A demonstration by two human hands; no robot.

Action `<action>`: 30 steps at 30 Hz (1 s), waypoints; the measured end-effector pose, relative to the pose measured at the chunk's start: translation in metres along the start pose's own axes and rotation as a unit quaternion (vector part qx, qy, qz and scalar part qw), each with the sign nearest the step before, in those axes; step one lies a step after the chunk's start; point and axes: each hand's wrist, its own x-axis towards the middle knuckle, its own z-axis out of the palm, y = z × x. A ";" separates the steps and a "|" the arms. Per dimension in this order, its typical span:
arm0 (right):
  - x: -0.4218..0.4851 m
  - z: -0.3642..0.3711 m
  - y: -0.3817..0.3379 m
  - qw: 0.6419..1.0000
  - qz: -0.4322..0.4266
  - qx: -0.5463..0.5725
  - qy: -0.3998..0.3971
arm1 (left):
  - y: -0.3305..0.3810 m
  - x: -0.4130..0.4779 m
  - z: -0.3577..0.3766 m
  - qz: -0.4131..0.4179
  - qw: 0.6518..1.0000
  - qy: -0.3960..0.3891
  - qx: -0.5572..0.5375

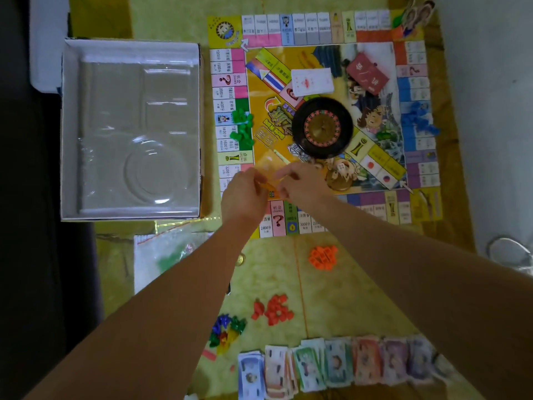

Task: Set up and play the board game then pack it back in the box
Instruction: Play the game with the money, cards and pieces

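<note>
Translucent yellow card [271, 166] pinched between left hand [245, 194] and right hand [302, 186]; colourful board [375, 157] beneath

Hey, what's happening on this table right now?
A person is setting up a board game. Both hands, left and right, hold a stack of yellow cards over the board. A roulette wheel sits mid-board, the box lies open beside it, and money is lined up nearest the person.
</note>
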 end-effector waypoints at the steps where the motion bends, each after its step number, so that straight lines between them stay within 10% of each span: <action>1: -0.009 -0.001 0.009 1.000 -0.003 -0.020 -0.004 | -0.001 -0.010 0.005 0.000 1.000 -0.014 -0.001; 19: -0.134 0.030 0.136 0.971 -0.036 -0.190 -0.137 | -0.077 -0.192 0.066 -0.116 0.993 0.026 0.018; 30: -0.141 0.072 0.199 0.910 -0.195 -0.361 -0.056 | -0.095 -0.217 0.099 -0.066 0.994 0.061 0.060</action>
